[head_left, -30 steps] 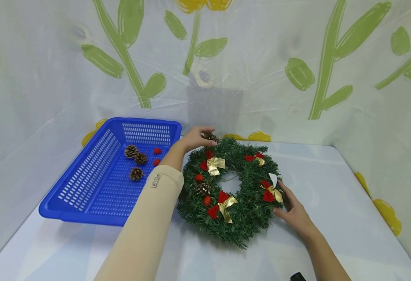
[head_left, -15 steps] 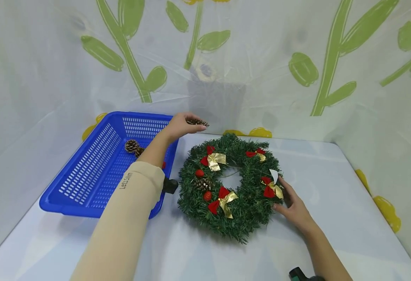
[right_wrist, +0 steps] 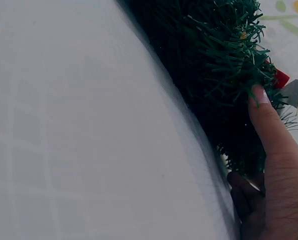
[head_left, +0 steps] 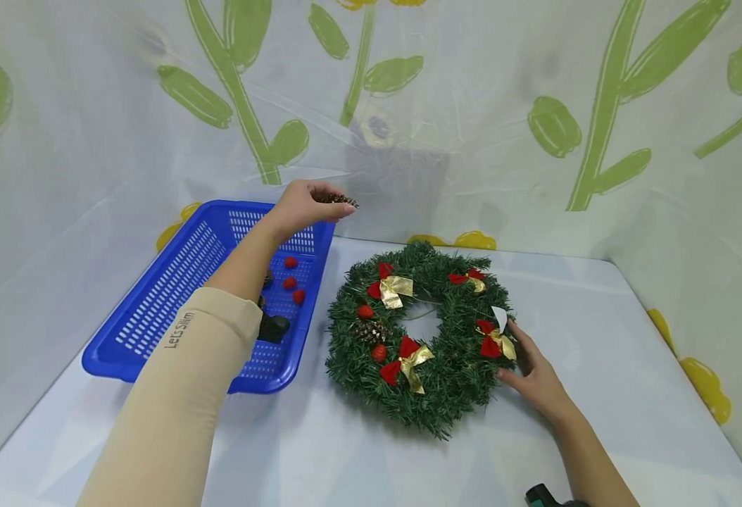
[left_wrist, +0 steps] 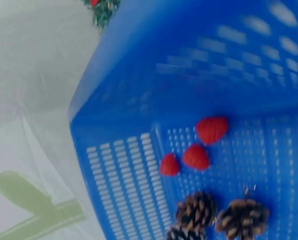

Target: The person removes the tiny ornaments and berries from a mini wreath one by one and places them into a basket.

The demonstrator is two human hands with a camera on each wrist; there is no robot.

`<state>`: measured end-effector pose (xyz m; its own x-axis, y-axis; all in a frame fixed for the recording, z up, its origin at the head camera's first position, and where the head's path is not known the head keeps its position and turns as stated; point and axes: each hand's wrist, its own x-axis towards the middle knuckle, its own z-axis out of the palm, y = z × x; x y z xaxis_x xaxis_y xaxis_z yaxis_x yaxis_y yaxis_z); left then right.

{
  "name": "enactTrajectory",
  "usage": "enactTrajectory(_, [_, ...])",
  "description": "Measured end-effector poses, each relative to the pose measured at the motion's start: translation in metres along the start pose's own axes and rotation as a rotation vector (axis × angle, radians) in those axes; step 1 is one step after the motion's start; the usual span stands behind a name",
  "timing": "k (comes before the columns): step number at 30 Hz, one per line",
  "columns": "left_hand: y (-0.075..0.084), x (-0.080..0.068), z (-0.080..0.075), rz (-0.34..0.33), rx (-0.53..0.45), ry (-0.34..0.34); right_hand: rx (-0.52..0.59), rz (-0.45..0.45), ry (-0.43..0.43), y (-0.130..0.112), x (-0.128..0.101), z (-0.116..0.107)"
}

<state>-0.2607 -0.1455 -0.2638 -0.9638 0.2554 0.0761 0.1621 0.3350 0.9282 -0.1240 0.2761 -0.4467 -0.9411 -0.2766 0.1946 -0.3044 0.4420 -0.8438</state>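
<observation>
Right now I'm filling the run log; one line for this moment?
left hand: holds pine cone over blue basket | right hand: steadies wreath

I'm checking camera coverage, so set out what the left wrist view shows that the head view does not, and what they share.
Only the left wrist view shows brown pine cones on the floor of the blue perforated plastic basket. Only the head view shows the left hand holding a pine cone above the basket's far rim, and the right hand touching the green wreath with its red-and-gold bows. Both show the basket, three red berries in it and the wreath.
</observation>
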Motion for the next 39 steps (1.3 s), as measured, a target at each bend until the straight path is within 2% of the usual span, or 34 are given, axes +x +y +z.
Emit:
enactTrajectory(7, [0.002,-0.008,-0.019,0.039,0.055,0.019,0.017,-0.018,0.003,0.0,-0.001,0.001])
enactTrajectory(9, [0.001,-0.012,-0.024,0.038,0.08,-0.006,0.015,-0.017,0.002,0.0,-0.001,0.001])
enactTrajectory(16, [-0.014,-0.028,-0.038,-0.01,0.163,-0.207,0.0,-0.023,0.013,-0.001,-0.005,0.0])
enactTrajectory(24, [-0.045,-0.039,-0.054,-0.033,0.263,-0.414,0.015,-0.027,0.022,0.005,-0.01,0.004])
enactTrajectory(26, [-0.054,-0.041,-0.055,-0.048,0.288,-0.462,0.005,-0.019,0.021,0.005,-0.013,0.004])
enactTrajectory(33, [-0.086,-0.045,-0.049,-0.159,0.363,-0.612,-0.03,0.027,0.011,0.001,-0.017,0.004])
enactTrajectory(36, [-0.097,-0.05,-0.045,-0.172,0.398,-0.675,-0.023,0.025,0.004,0.001,-0.017,0.003])
enactTrajectory(39, [-0.105,-0.053,-0.042,-0.172,0.395,-0.706,-0.015,0.009,0.005,0.003,-0.015,0.004])
